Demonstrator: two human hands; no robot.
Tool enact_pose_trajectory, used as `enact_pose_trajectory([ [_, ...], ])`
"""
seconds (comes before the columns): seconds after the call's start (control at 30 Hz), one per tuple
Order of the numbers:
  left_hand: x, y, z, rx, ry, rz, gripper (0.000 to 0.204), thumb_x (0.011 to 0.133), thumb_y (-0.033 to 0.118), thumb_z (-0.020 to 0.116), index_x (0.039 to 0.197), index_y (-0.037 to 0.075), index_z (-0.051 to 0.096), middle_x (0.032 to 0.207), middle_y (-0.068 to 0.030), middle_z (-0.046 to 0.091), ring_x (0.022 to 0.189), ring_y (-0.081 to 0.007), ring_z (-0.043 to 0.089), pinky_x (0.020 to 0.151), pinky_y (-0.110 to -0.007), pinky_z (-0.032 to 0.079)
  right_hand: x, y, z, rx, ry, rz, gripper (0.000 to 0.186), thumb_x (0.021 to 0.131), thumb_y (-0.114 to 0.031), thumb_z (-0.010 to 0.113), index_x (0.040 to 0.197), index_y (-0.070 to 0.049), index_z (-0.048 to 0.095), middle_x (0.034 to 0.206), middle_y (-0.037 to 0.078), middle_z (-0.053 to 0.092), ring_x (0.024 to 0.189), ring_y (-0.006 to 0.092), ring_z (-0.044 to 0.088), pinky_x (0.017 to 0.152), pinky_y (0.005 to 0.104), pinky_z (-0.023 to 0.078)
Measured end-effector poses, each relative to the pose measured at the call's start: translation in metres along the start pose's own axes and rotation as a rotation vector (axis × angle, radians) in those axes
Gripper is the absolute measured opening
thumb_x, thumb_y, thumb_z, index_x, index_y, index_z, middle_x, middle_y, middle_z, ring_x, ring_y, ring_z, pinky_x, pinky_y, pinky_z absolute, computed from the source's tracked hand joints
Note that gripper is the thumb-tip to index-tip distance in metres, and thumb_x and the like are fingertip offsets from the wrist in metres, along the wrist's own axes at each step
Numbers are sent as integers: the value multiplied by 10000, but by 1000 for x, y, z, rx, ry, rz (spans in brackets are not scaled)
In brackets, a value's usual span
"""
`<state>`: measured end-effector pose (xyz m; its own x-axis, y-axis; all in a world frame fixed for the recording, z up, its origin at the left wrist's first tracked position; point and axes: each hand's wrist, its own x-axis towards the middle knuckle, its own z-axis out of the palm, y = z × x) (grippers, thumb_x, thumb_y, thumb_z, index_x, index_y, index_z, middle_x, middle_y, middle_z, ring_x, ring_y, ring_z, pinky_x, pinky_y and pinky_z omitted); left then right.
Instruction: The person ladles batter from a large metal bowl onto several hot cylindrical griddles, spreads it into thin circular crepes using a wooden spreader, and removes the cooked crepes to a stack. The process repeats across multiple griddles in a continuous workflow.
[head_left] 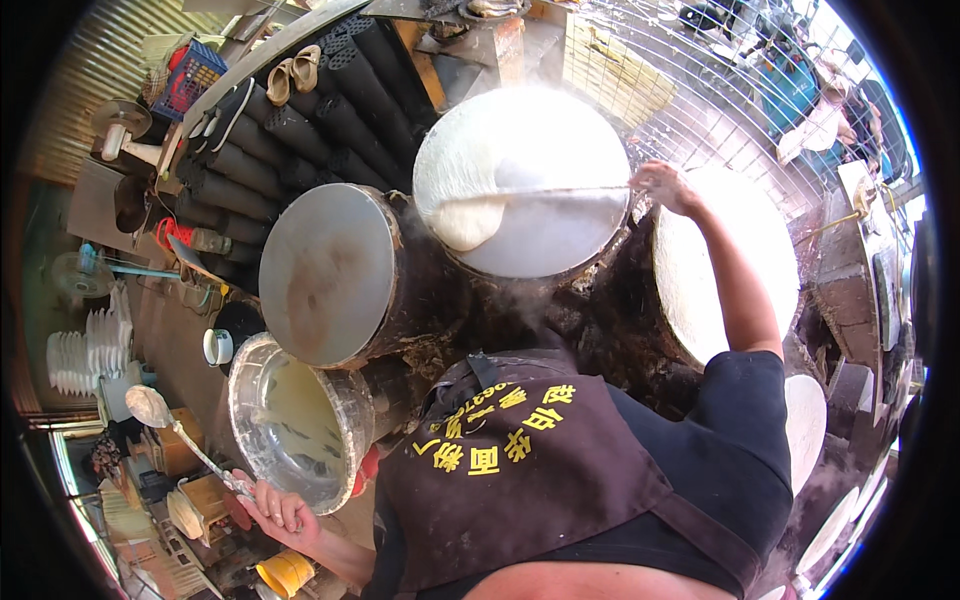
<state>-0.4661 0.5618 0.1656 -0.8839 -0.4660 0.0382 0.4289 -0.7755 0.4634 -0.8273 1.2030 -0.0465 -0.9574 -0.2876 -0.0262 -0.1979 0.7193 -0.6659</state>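
My left hand (275, 512), fingers wrapped round the handle, holds a batter-coated ladle (150, 407) off to the left. Beside it stands a large clear basin (243, 400) with pale batter inside. My right hand (668, 187) reaches over the right rim of the middle round griddle (560, 245) and grips a thin straight spreading stick (570, 190). The stick lies across the griddle. White batter (470, 222) covers its left and far parts, with a thick rounded pool on the left; the near right part shows bare surface and steam rises.
A bare grey griddle (325, 275) with brown stains stands at the left. The right griddle (720, 270) carries a white sheet. Black perforated coal cylinders (300, 130) are stacked behind, with shoes (293, 75) on top. A yellow bucket (285, 573) stands at lower left.
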Motion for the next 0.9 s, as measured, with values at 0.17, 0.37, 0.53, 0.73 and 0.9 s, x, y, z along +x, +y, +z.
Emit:
enact_pose_trajectory([
  [0.17, -1, -7, 11, -58, 10, -43, 458, 1019, 216, 401, 1423, 38, 276, 696, 0, 349, 461, -55, 310, 340, -187, 313, 13, -66, 15, -104, 104, -31, 246, 819, -32, 615, 1021, -146, 697, 958, 99, 632, 967, 275, 592, 875, 364, 487],
  [0.37, 10, -5, -1, -143, 26, -131, 460, 1017, 213, 407, 1412, 7, 289, 698, 1, 352, 474, -61, 322, 345, -192, 323, -80, -67, -7, -148, 58, 54, 323, 824, 96, 496, 980, -105, 696, 973, 95, 610, 937, 230, 575, 838, 356, 487],
  [0.53, 31, 12, -24, -188, 25, -178, 444, 1006, 186, 432, 1383, -21, 323, 679, 0, 362, 455, -61, 327, 323, -187, 315, -160, -77, 24, 277, 239, 230, 449, 744, 172, 483, 1076, -85, 643, 931, 77, 591, 905, 213, 596, 827, 327, 503],
  [0.73, 57, 47, -44, -200, -40, -257, 454, 1003, 170, 437, 1393, -25, 313, 674, -9, 368, 441, -64, 323, 311, -194, 309, -106, -264, 183, 845, 95, 346, 549, 878, -82, 568, 1395, -183, 415, 791, 65, 600, 599, 119, 570, 544, 286, 514],
  [0.9, 75, 92, -58, -94, -135, -280, 479, 1017, 188, 405, 1433, -2, 262, 689, -15, 369, 438, -65, 307, 303, -192, 306, -59, -303, 285, 535, 351, 252, 444, 894, -141, 542, 1324, -112, 438, 892, 244, 643, 780, 385, 653, 679, 456, 518],
])
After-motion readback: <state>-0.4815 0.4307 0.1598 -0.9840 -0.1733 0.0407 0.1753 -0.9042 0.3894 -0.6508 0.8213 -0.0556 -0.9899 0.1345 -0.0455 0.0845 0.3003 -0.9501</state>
